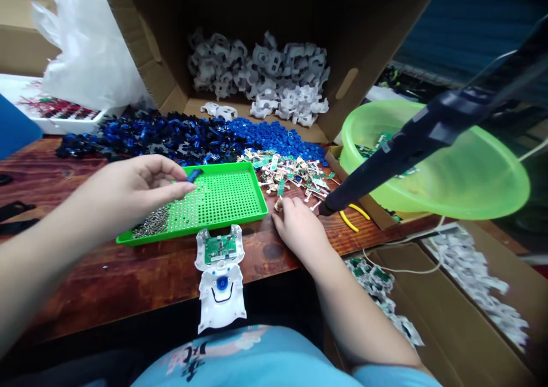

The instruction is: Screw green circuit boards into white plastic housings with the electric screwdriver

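Above the left end of the green perforated tray (256,190), my left hand (137,184) pinches a small blue-and-black plastic part (194,175). My right hand (299,224) rests at the near edge of a pile of small circuit boards (295,173), its fingers closed around a small tan piece (278,205), apparently one of those boards. Between the hands, at the table's front edge, lies an opened white plastic housing (222,307). A green circuit board (220,248) sits in its upper half, and a round blue button (222,283) in the lower half.
Small screws (152,222) fill the tray's left corner. Behind are heaps of black-and-blue parts (149,136) and blue buttons (274,138). A cardboard box (171,93) holds white shells. A dark electric screwdriver (394,144) slants in beside yellow-handled pliers (349,221) and a green basin (471,198).
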A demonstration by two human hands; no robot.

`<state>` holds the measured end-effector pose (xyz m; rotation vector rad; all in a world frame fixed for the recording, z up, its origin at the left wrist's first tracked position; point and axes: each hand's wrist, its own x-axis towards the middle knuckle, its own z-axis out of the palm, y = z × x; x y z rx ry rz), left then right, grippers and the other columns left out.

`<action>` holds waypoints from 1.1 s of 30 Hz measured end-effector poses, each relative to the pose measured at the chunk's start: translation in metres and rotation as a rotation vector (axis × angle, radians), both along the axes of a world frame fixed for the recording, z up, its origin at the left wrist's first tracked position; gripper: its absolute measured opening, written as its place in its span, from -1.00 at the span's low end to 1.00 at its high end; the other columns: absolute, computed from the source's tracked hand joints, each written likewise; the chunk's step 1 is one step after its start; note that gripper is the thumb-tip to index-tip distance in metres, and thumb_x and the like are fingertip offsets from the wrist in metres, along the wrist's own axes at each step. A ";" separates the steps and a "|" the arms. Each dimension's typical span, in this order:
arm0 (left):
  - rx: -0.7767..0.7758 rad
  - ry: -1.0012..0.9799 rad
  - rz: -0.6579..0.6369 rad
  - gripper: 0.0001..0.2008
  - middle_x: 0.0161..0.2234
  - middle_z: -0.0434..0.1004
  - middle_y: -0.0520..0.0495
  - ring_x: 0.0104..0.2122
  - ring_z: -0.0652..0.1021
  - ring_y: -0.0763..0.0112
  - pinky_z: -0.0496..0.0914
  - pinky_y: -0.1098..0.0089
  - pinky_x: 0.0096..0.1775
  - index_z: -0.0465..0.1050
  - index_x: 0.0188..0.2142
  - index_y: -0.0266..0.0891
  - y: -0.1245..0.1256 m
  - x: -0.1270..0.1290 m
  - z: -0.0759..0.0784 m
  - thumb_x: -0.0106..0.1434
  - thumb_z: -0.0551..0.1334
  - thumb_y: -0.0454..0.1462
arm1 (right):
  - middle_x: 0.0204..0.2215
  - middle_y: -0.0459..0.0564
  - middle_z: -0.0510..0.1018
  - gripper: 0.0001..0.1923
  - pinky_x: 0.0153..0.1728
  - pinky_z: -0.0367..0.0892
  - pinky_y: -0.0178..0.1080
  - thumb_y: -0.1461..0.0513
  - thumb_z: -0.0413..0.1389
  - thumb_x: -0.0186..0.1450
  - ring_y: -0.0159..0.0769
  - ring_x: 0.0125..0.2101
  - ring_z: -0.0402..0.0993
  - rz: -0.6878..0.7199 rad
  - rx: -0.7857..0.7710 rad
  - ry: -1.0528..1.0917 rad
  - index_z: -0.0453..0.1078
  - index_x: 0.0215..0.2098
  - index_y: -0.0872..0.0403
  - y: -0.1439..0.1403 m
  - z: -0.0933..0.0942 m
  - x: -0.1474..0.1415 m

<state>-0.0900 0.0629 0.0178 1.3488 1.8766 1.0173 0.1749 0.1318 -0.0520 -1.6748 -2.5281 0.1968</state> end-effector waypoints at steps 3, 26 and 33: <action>0.020 -0.304 -0.064 -0.54 -0.53 0.59 0.11 -0.49 0.57 0.39 0.40 0.50 -0.49 0.35 -0.24 -0.09 -0.008 0.013 -0.014 -0.13 0.46 -0.16 | -0.21 0.13 0.50 -0.84 -0.17 0.37 -0.20 0.25 0.00 0.34 -0.14 -0.15 0.48 0.010 0.022 0.070 0.39 -0.20 0.14 -0.005 -0.004 0.009; 0.220 -0.183 -0.216 -0.65 -0.31 0.52 0.02 -0.25 0.54 0.31 0.44 0.31 -0.16 0.48 -0.08 -0.05 -0.015 0.019 -0.043 0.13 0.20 -0.34 | -0.08 0.12 0.48 -0.89 0.04 0.36 -0.18 0.22 -0.01 0.38 -0.25 0.02 0.42 0.297 0.153 0.525 0.27 -0.15 0.07 -0.008 0.025 -0.015; 0.347 0.132 -0.276 -0.63 -0.29 0.48 -0.07 -0.30 0.50 0.22 0.41 0.25 -0.27 0.41 -0.11 -0.17 -0.027 0.019 -0.042 0.08 0.08 -0.40 | -0.07 0.10 0.49 -0.92 0.06 0.32 -0.12 0.23 -0.01 0.37 -0.20 0.10 0.38 0.588 -0.104 0.534 0.26 -0.21 0.08 -0.012 0.047 -0.052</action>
